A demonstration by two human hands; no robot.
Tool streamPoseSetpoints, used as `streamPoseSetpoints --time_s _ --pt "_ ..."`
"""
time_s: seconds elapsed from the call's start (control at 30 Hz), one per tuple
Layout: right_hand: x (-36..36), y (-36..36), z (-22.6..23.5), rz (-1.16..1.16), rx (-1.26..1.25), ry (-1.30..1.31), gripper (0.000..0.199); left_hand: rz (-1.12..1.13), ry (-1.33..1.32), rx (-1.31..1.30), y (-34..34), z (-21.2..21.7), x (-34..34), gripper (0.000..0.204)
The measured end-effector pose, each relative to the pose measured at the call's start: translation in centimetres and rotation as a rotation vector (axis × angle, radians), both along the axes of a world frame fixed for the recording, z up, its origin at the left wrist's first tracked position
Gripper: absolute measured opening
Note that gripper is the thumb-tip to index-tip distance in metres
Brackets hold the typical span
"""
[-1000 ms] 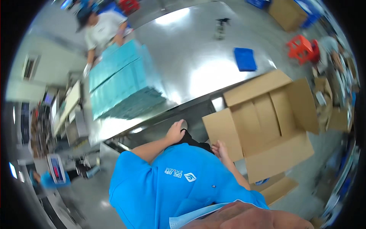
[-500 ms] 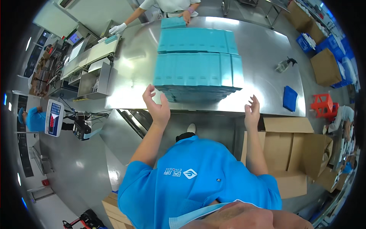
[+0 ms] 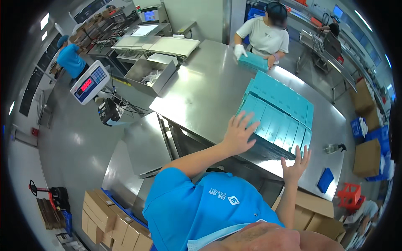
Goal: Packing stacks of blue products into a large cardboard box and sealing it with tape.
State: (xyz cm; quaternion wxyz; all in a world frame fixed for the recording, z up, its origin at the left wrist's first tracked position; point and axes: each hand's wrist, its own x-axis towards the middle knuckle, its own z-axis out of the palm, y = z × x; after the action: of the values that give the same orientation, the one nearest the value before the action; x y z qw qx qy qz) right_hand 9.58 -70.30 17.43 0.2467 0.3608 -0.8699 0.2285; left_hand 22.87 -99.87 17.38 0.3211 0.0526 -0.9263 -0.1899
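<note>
At table's near edge, both hands up: left hand (image 3: 239, 133) fingers spread wide, touching the near-left corner of the teal box stack (image 3: 277, 112); right hand (image 3: 296, 164) open-fingered at five o'clock of it, holding nothing. Looks like the reach-in before a grab; next calls for palms clamping opposite sides. Steel table (image 3: 205, 90) bare and shiny around the stack. At twelve o'clock, a co-worker (image 3: 263, 35) handling one teal box. Weighing scale (image 3: 90, 81) at nine, cardboard cartons (image 3: 106, 217) at seven.

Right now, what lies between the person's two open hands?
In the head view, the near end of the teal box stack lies between the left hand and right hand.
</note>
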Motion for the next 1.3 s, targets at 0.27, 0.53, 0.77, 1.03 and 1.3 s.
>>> streamPoseSetpoints --time_s 0.27,0.53,0.77,1.03,1.3 --pt "-0.6 -0.9 -2.4 -0.023 0.028 -0.069 0.089 0.088 -0.14 -0.077 2.5 -2.5 -2.5 0.078" --pt "-0.4 -4.0 -1.8 -0.134 0.017 -0.043 0.079 0.2 -0.038 -0.183 1.5 -3.2 -3.3 0.071" --pt "0.1 -3.3 1.2 -0.156 0.01 -0.025 0.074 0.097 0.021 -0.204 0.5 0.2 -3.5 0.065" --pt "3.0 2.1 8.8 -0.187 0.043 -0.128 0.07 -0.104 -0.143 -0.164 4.2 9.4 -2.1 0.062" --pt "9.1 19.7 11.4 -0.529 0.021 -0.195 0.064 -0.52 -0.125 -0.176 20.9 10.9 -7.2 0.058"
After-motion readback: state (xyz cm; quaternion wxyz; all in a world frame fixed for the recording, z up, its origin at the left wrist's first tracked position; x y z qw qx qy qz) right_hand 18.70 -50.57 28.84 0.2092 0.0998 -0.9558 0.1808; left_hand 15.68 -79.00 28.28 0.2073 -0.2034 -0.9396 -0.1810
